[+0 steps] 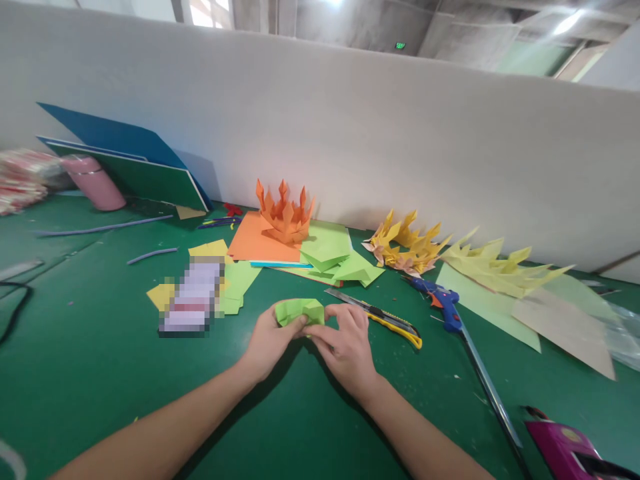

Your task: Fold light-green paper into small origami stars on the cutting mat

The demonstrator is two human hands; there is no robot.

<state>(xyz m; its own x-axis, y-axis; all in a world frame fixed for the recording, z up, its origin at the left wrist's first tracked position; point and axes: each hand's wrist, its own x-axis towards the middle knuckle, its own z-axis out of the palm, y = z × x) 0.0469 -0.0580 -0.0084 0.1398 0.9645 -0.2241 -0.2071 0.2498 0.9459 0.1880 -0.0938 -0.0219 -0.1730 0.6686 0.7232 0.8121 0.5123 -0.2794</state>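
Note:
A small folded piece of light green paper point(300, 309) is held up over the table in the middle of the view. My left hand point(270, 340) is closed on it, with the thumb pressed against its lower front side. At the paper's right end, my right hand point(347, 343) has its thumb and index finger pinched at the lower right edge. The far side of the paper and some fingertips are hidden. A yellow utility knife point(395, 328) lies just beyond my right hand, its blade end pointing to the upper left.
An orange paper crown point(286, 220) stands on orange and green sheets. Farther right are a yellow paper crown point(405, 247), a pale yellow crown strip point(510, 270) and a blue glue gun point(443, 303). A blurred-out phone-like object point(194, 297) lies left; a pink bottle point(97, 183) leans behind.

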